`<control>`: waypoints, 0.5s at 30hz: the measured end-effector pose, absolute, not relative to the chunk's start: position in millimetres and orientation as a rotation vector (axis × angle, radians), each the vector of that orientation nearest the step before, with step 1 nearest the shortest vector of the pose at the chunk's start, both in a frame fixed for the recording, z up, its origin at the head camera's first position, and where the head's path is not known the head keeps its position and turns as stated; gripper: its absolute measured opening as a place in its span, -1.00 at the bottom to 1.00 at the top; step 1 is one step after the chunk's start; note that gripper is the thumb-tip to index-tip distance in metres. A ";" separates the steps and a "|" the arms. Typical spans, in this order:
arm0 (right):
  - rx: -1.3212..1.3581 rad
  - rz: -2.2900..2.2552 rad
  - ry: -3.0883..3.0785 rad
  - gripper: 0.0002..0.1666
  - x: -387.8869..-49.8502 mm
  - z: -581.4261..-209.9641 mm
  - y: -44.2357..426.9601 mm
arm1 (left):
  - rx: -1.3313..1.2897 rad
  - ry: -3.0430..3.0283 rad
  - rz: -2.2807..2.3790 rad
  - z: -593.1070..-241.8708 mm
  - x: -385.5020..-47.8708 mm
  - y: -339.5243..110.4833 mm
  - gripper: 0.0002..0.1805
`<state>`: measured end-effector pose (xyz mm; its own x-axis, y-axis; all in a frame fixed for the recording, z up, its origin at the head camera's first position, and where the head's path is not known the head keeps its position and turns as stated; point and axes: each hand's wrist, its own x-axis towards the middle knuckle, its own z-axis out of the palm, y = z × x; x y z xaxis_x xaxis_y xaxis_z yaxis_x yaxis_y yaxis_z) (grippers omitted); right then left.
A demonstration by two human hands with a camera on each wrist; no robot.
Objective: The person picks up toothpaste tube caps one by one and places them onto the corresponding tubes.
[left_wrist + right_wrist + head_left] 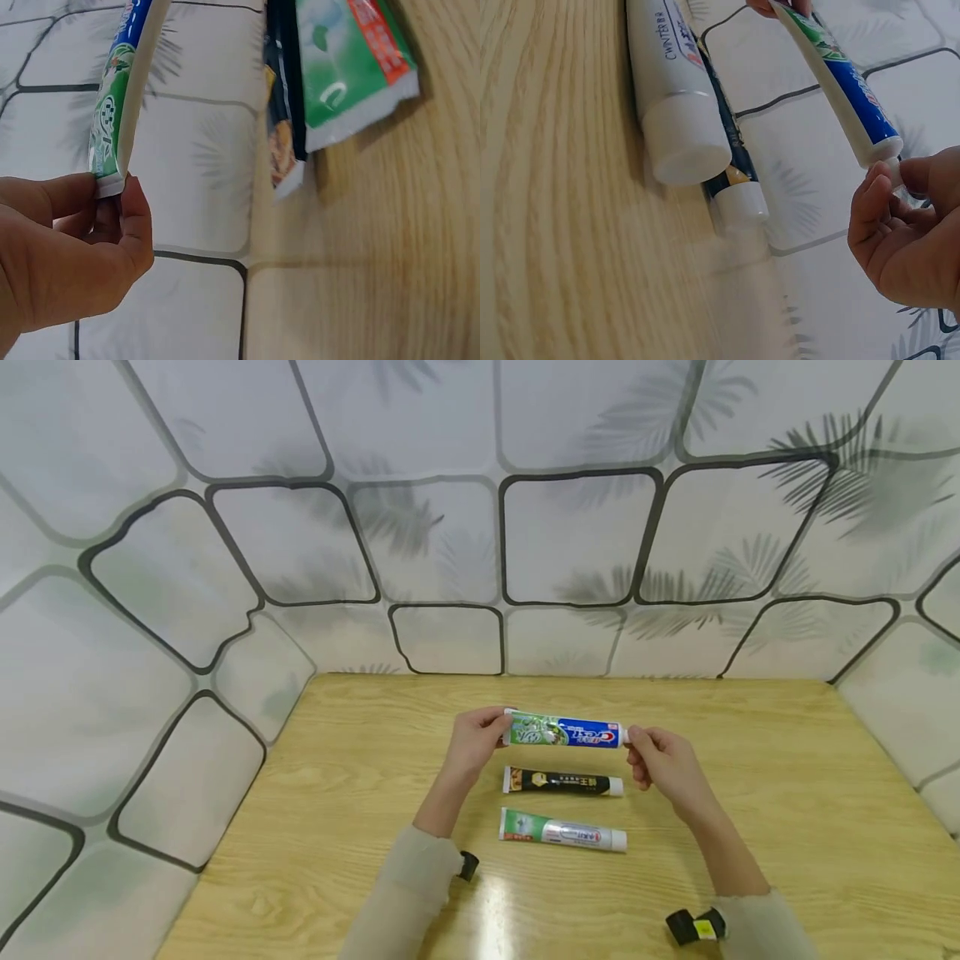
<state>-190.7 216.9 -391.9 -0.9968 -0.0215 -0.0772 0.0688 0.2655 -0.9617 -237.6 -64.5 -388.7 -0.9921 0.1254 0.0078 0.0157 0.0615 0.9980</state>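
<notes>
A blue and green toothpaste tube (564, 731) is held crosswise between both hands, raised off the table in the wrist views. My left hand (474, 742) pinches its flat crimped end between thumb and fingers; the left wrist view shows this left hand (82, 251) close up. At the other end my right hand (666, 767) pinches the white cap. Thumb and fingers of the right hand (911, 229) hide part of that cap in the right wrist view. Nearer the body lie a black toothpaste tube (562, 782) and a green and white toothpaste tube (562, 830), roughly parallel, caps to the right.
The wooden table (315, 843) carries the two lying tubes in its middle. A patterned wall covering (442, 543) with dark outlines and leaf prints rises behind the table and along both sides. Black bands (696, 927) sit at both wrists.
</notes>
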 end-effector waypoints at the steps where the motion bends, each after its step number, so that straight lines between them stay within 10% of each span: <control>1: 0.052 -1.850 2.429 -0.36 -192.6 -393.6 217.7 | 0.140 2.237 2.082 -390.3 -240.1 -63.7 -0.77; 15: 0.064 -1.550 2.441 -0.43 -218.1 -419.2 226.8 | 0.081 2.312 1.857 -409.7 -263.2 -49.7 -0.72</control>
